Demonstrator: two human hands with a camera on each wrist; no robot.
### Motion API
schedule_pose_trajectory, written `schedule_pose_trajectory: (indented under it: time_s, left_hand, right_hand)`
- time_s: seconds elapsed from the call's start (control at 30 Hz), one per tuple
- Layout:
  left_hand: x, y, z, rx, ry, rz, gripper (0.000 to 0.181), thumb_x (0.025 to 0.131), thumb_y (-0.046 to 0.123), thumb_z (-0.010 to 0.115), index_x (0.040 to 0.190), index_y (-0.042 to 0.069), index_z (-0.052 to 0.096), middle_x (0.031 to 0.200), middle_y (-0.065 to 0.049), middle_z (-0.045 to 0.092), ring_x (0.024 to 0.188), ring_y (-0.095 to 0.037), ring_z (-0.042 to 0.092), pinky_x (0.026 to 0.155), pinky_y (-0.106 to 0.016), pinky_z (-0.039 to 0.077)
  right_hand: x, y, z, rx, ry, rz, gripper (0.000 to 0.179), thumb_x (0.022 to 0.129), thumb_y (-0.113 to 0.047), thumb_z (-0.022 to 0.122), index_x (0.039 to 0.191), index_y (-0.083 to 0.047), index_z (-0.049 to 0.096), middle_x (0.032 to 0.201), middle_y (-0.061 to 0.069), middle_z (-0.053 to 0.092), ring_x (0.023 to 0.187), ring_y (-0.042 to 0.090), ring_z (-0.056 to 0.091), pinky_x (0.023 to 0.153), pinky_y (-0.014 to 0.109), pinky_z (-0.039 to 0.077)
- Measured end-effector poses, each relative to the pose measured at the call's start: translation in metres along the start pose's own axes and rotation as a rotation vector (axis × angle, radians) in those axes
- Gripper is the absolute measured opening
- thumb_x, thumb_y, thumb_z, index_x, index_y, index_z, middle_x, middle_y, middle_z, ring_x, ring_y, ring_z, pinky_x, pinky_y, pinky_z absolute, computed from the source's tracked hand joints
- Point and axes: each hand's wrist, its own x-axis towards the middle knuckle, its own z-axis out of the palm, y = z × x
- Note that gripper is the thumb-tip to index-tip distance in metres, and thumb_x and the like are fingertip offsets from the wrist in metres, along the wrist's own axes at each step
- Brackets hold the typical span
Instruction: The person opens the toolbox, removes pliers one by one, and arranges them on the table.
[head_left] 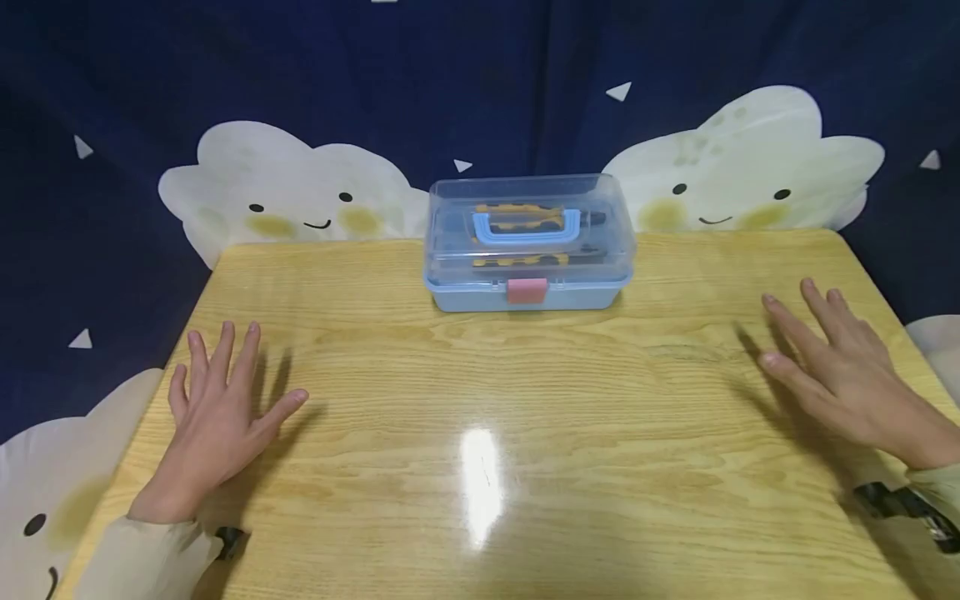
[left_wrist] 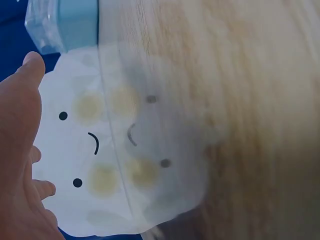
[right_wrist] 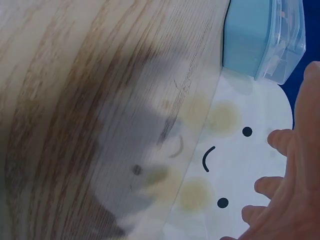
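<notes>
A light blue toolbox [head_left: 525, 298] with a clear lid stands at the back middle of the table. Its lid is down, with a pink latch [head_left: 527, 291] in front and a blue handle [head_left: 527, 237] on top. Through the lid show several yellow-and-black tools. My left hand [head_left: 217, 425] is over the table's left side, fingers spread, holding nothing. On the far right my right hand [head_left: 847, 375] is likewise spread and holds nothing. Both hands are well apart from the toolbox, whose end [left_wrist: 77, 22] shows in the left wrist view and also in the right wrist view.
The wooden table [head_left: 420, 400] has a glossy top with a bright light reflection. Behind it hangs a dark blue curtain [head_left: 495, 83] with smiling clouds and white triangles. A black strap piece [head_left: 896, 504] is at the right wrist.
</notes>
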Motion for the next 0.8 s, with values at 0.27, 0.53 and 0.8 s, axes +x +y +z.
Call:
schedule_pose_trajectory:
  time_s: [0.27, 0.53, 0.8]
  left_hand:
    - [0.006, 0.003, -0.001, 0.003, 0.042, 0.019, 0.101, 0.098, 0.059, 0.061, 0.168, 0.015, 0.004, 0.174, -0.022, -0.008, 0.156, -0.043, -0.03, 0.119, -0.079, -0.01]
    - [0.022, 0.013, -0.003, 0.019, 0.08, 0.052, 0.101, 0.095, 0.059, 0.065, 0.168, 0.019, 0.007, 0.175, -0.02, -0.003, 0.158, -0.042, -0.026, 0.119, -0.079, -0.003]
    - [0.036, 0.022, 0.009, -0.093, 0.136, 0.064, 0.099, 0.096, 0.057, 0.065, 0.168, 0.019, 0.009, 0.175, -0.018, 0.001, 0.16, -0.041, -0.022, 0.121, -0.076, -0.002]
  right_hand:
    - [0.007, 0.001, 0.004, 0.017, 0.011, -0.014, 0.068, 0.111, -0.034, 0.045, 0.168, -0.02, 0.012, 0.174, 0.019, -0.012, 0.159, 0.049, -0.017, 0.119, 0.083, -0.006]
    - [0.018, 0.001, 0.003, 0.015, 0.04, -0.002, 0.069, 0.111, -0.036, 0.044, 0.168, -0.02, 0.009, 0.174, 0.02, -0.014, 0.158, 0.048, -0.02, 0.119, 0.082, -0.009]
    - [0.03, -0.008, 0.012, 0.15, 0.067, -0.02, 0.069, 0.11, -0.03, 0.047, 0.168, -0.023, 0.01, 0.175, 0.017, -0.01, 0.16, 0.046, -0.016, 0.123, 0.076, -0.012]
